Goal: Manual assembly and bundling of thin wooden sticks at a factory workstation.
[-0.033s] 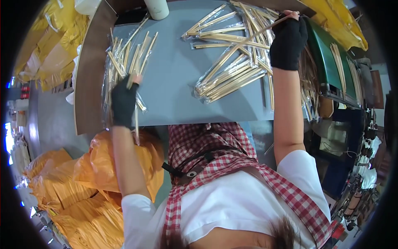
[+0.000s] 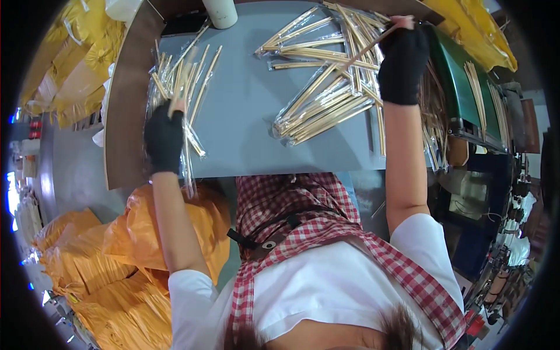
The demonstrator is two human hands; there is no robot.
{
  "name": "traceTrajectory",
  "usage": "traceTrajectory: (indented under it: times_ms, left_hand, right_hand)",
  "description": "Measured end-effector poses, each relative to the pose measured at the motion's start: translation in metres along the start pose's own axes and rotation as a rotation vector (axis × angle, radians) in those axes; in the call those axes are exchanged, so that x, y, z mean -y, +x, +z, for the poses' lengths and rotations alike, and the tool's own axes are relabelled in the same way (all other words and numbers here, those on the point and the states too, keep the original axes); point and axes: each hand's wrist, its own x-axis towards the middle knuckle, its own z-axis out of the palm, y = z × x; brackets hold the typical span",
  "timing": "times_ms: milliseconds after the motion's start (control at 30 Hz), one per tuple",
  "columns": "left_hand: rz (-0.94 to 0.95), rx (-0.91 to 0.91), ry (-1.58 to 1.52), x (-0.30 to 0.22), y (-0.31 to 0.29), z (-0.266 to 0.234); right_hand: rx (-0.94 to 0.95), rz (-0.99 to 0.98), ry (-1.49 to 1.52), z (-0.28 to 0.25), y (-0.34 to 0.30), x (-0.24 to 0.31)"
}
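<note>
My left hand point(image 2: 164, 137), in a black fingerless glove, is at the left of the tabletop, closed on a blurred packet of chopsticks point(image 2: 185, 87) in clear film. Beneath and around it lies a loose pile of wrapped chopsticks point(image 2: 201, 84). At the far right my right hand point(image 2: 403, 64), gloved the same way, pinches a thin brown stick point(image 2: 368, 49) that slants down to the left. Its exact kind is blurred. Under that stick spreads a larger heap of film-wrapped chopsticks point(image 2: 326, 111).
The grey table point(image 2: 239, 116) has a raised brown board point(image 2: 125, 99) on its left. A pale cup point(image 2: 220, 13) and a dark flat object point(image 2: 184, 24) stand at the back. Right of the table, a green surface point(image 2: 461, 87) carries more sticks. Orange bags point(image 2: 169, 233) sit below left.
My left hand has shifted a little to the left with the packet. My right hand has come slightly lower and left, still gripping the stick.
</note>
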Motion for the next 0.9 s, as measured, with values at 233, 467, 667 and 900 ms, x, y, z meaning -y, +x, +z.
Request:
traceTrajectory:
  times_ms: [233,467,667,900]
  left_hand:
    - [0.106,0.489,-0.645,-0.081,-0.041,0.04]
    - [-0.476,0.306,-1.017,-0.059,-0.074,0.024]
    - [-0.397,0.302,-0.997,-0.068,-0.07,0.013]
    - [-0.296,0.153,-1.067,-0.1,-0.022,0.013]
  right_hand:
    - [0.578,0.49,0.156,0.056,-0.128,-0.02]
    - [0.764,-0.626,-1.415,0.017,0.003,-0.108]
    - [0.819,-0.767,-1.274,0.019,0.036,-0.112]
    - [0.866,-0.766,-0.848,0.066,0.007,-0.026]
